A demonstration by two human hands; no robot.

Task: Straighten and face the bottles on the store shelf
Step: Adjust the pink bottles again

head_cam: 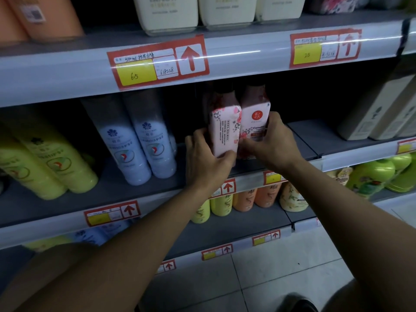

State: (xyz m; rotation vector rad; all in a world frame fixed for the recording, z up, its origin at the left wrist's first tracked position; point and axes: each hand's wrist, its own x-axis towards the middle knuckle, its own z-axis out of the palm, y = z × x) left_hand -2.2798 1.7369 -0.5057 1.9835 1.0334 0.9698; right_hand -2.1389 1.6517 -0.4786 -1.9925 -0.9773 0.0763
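Pink and white with dark reddish shoulders, that's the pair of bottles sitting dead centre of the frame on the middle grey shelf (319, 136). Only one view here, the head cam looking down at both hands.

The left pink bottle (224, 129) is turned so you get its back or side: small vertical print and a scatter of flower petals down the edge. The right pink bottle (255, 119) faces forward, with a round red logo up top and "Camellia"-ish lettering partly covered by fingers. They stand upright and touching, side by side.

The left hand (207, 163) is wrapped round the lower part of the left pink bottle, thumb across the front near the base, fingers curled behind on its left side. The right hand (272, 140) grips the right pink bottle, fingers over its right edge and thumb low on the front. Both grips look snug.

Left of centre on the same shelf are two pale blue bottles (139, 145) leaning back, and further left some yellow-green bottles (51, 163) tilted the same way. Tan boxes (380, 109) sit at the right edge. The shelf above has cream bottles (198, 12) and a red and yellow price tag (157, 61) with an up arrow on its rail. Lower shelves hold orange and yellow bottles (245, 199).
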